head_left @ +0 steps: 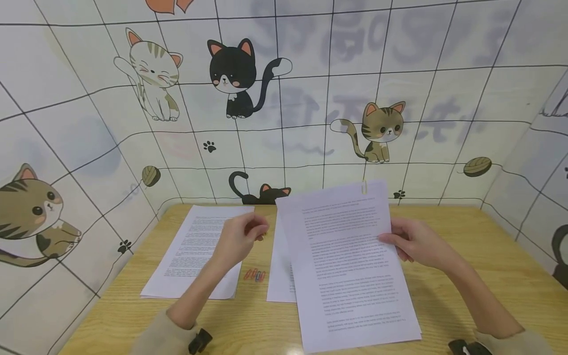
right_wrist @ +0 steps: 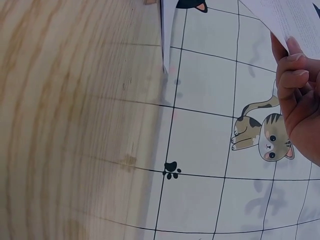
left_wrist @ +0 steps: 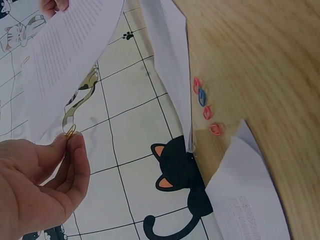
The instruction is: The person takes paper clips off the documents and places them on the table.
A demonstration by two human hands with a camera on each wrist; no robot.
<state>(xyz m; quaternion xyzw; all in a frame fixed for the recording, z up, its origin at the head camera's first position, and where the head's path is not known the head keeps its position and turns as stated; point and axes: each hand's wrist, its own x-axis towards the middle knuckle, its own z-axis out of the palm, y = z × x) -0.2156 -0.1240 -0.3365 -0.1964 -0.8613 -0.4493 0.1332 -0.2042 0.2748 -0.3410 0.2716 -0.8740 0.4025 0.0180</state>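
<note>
In the head view my right hand (head_left: 419,242) holds a few printed sheets (head_left: 350,276) upright by their right edge, thumb in front and fingers behind. A yellow paper clip (head_left: 364,188) sits on the top edge of these sheets, toward the right. My left hand (head_left: 239,240) hovers left of the sheets, apart from them. Between its thumb and index fingertip it pinches another yellow paper clip (left_wrist: 71,131), seen in the left wrist view. The right wrist view shows the right hand's fingers (right_wrist: 295,77) curled at the paper's edge.
A stack of printed paper (head_left: 195,256) lies on the left of the wooden table (head_left: 470,276). More paper (head_left: 279,281) lies partly behind the held sheets. Several loose red and blue paper clips (head_left: 255,275) rest between. A cat-patterned wall covering (head_left: 306,148) stands behind the table.
</note>
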